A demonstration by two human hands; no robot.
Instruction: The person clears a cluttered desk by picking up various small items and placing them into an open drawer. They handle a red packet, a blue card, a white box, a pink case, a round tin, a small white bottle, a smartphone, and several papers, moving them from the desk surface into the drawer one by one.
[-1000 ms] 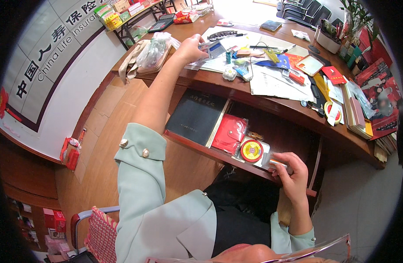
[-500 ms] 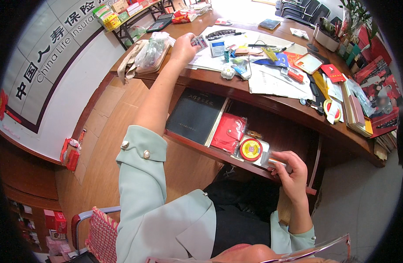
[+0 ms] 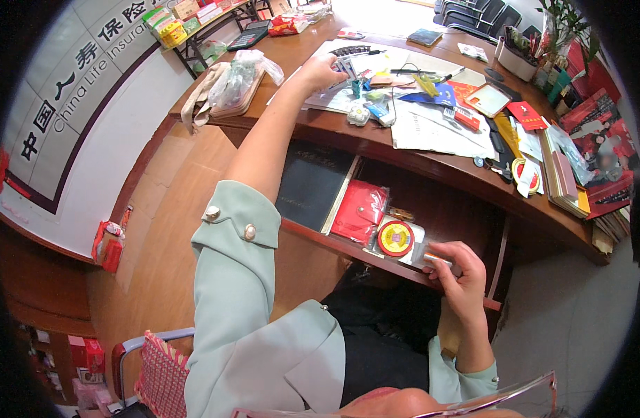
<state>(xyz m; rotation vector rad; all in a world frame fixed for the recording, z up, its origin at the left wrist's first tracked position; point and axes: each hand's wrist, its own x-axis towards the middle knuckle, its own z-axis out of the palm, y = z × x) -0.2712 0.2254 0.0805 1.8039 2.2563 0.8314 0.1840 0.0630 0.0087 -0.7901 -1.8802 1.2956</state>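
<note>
My left hand reaches over the desk and is closed on some small flat card-like pieces, white with blue; exactly what they are cannot be made out. Just beside them lie a white flower-shaped item and a blue-and-white tube. At the open drawer's front edge, my right hand pinches a small silvery piece with an orange strip. In the drawer are a round red-and-yellow tin, a red snap pouch in clear plastic, and a dark notebook.
Papers, a blue folder, pens and a white-framed tray crowd the desk. A pouch with a plastic bag lies at the left end, a calculator beyond it. Books stand at right; a patterned chair cushion is at lower left.
My left hand has moved right with the card-like pieces, to where a small blue box stood on the papers. My right hand has hardly moved.
</note>
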